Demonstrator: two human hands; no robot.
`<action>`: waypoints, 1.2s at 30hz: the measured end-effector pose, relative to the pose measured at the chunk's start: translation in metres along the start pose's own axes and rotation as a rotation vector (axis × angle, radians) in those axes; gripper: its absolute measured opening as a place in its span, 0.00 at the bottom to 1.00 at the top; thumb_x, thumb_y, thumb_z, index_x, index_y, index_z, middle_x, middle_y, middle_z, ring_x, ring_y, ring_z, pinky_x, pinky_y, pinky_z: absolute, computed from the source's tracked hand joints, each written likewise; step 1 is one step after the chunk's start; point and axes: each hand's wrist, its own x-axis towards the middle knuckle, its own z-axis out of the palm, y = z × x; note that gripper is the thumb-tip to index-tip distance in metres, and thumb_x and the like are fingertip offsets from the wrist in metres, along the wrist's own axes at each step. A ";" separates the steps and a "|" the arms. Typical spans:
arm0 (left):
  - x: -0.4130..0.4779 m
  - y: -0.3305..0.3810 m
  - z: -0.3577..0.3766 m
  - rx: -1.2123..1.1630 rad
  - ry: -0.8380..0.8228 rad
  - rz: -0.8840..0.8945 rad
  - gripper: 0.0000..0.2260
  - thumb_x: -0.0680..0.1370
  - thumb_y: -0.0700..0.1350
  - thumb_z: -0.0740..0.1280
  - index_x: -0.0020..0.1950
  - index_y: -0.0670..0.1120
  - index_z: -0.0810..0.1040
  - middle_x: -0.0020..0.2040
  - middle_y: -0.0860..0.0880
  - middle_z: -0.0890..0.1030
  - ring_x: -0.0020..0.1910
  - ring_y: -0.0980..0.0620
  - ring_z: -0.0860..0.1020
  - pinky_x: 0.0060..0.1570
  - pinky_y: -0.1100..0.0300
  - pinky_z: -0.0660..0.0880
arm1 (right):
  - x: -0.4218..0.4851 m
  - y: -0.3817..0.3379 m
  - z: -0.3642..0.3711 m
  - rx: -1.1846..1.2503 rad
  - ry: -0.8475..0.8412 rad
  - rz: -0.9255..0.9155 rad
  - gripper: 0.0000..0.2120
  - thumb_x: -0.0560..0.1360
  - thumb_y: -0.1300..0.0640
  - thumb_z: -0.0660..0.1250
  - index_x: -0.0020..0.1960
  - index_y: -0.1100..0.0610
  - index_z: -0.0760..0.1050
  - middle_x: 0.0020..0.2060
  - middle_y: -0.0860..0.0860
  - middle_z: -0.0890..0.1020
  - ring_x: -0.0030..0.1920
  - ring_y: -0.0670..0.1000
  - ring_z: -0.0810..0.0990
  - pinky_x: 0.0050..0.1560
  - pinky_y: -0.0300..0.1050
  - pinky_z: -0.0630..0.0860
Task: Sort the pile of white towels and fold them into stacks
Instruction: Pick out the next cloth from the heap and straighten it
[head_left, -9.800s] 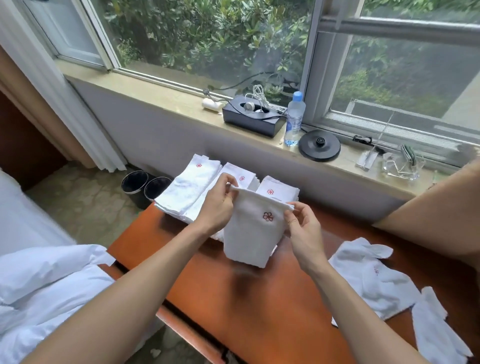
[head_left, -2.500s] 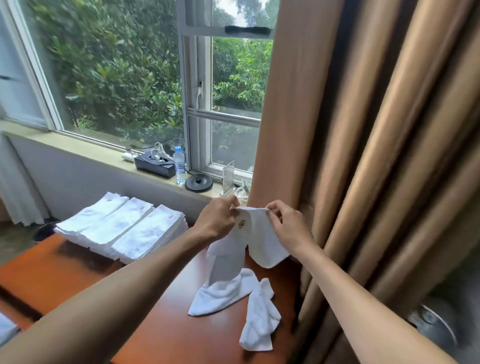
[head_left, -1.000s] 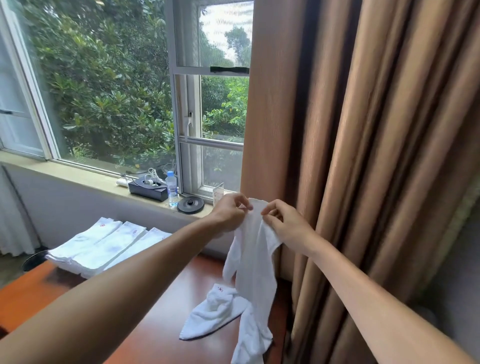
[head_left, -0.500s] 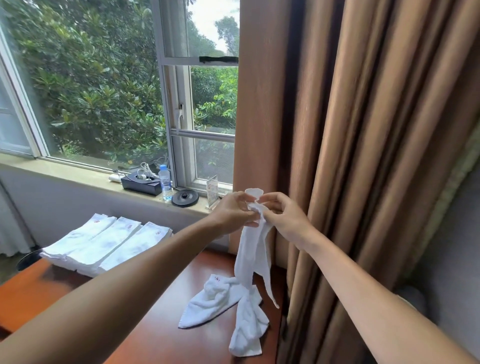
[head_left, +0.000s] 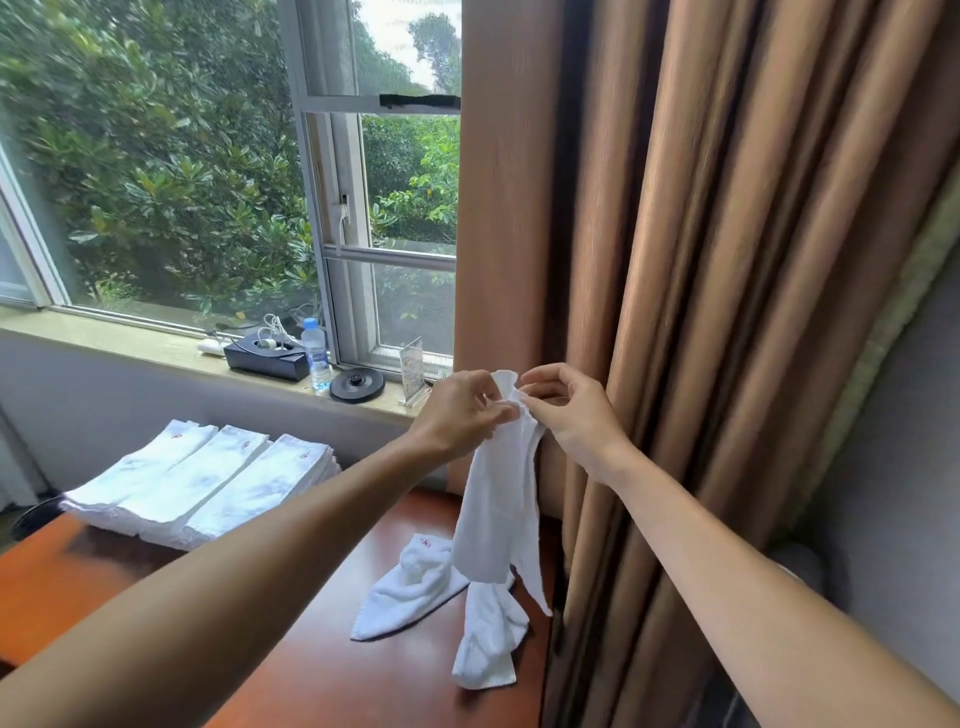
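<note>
Far left, three stacks of folded towels (head_left: 197, 483) sit side by side on the wooden surface (head_left: 78, 587) below the windowsill. In the centre, our left hand (head_left: 460, 413) pinches the top of one white towel (head_left: 498, 509), fingers curled on the cloth. The towel hangs bunched and twisted over two loose towels (head_left: 415, 587) crumpled on the surface; we cannot tell if they touch. Our right hand (head_left: 576, 421) pinches the same top edge just beside the left, thumb and forefinger narrow.

We judge the step is finding the corners to open the towel out. To do it well, slide the hands apart along the hem, shake it flat, and keep it off the curtain (head_left: 727, 260).

Count: three stacks, one water bottle (head_left: 316, 353), one held towel, two loose.
</note>
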 end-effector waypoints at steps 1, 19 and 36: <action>0.000 0.000 0.000 -0.007 -0.020 -0.008 0.11 0.75 0.47 0.77 0.43 0.42 0.78 0.37 0.45 0.82 0.33 0.47 0.85 0.34 0.53 0.80 | -0.001 -0.001 0.001 -0.005 -0.001 0.002 0.09 0.78 0.67 0.73 0.57 0.63 0.80 0.47 0.54 0.84 0.47 0.45 0.82 0.47 0.34 0.80; -0.002 0.008 0.003 -0.158 -0.106 -0.061 0.06 0.80 0.40 0.73 0.50 0.39 0.77 0.41 0.43 0.78 0.37 0.51 0.78 0.40 0.50 0.85 | -0.007 0.000 -0.006 -0.075 -0.043 0.074 0.15 0.81 0.67 0.62 0.53 0.52 0.84 0.51 0.48 0.85 0.49 0.40 0.83 0.46 0.29 0.76; -0.002 0.001 0.041 -0.681 0.055 -0.304 0.08 0.80 0.45 0.72 0.46 0.42 0.79 0.41 0.46 0.82 0.40 0.52 0.83 0.43 0.60 0.81 | -0.005 0.020 -0.008 0.038 0.042 -0.025 0.10 0.73 0.56 0.80 0.51 0.57 0.85 0.53 0.55 0.86 0.54 0.52 0.86 0.61 0.53 0.82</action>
